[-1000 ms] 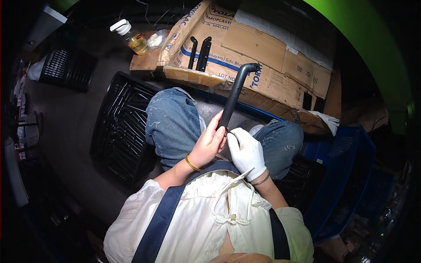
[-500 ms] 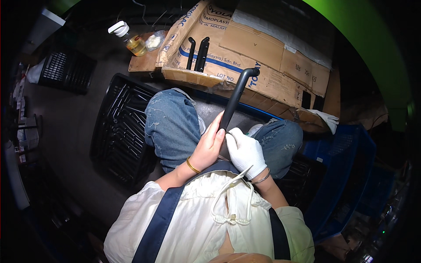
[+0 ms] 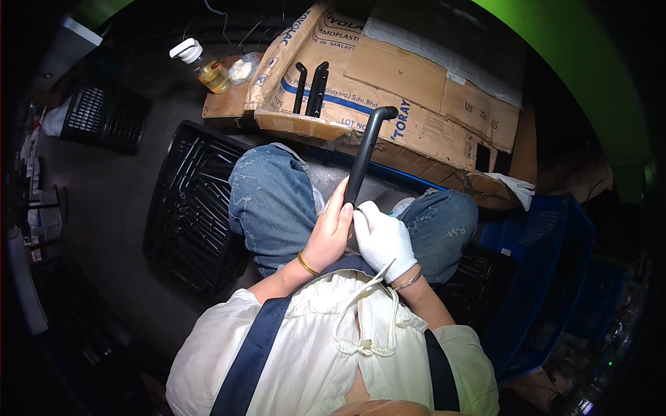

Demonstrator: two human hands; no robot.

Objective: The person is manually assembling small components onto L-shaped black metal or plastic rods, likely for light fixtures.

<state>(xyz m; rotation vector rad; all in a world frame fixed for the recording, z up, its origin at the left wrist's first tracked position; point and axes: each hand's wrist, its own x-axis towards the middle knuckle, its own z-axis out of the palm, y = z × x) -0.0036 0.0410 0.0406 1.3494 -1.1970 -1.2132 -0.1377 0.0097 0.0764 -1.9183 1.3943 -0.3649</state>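
The left hand [image 3: 335, 230] is brought in from the lower left with its forearm slanted up and inward; its bare fingers are extended along the lower shaft of a bent black handle [image 3: 361, 164], and the thumb is laid across it, so that the shaft is gripped. The white-gloved right hand [image 3: 381, 239] is angled in from the lower right, back upward, fingers curled and tips set at the handle's near end — whether anything is pinched there cannot be told. The handle is held tilted above the lap, its bent tip seen against the near edge of the cardboard [image 3: 423, 93].

The cardboard is printed in blue and black: large blue capitals are carried by its left flap and beside the handle's tip, smaller lines are run along a blue stripe [image 3: 347, 103], and a small pale label [image 3: 456, 78] is stuck toward the far right corner. Other black handles [image 3: 318, 90] are rested near its left edge.
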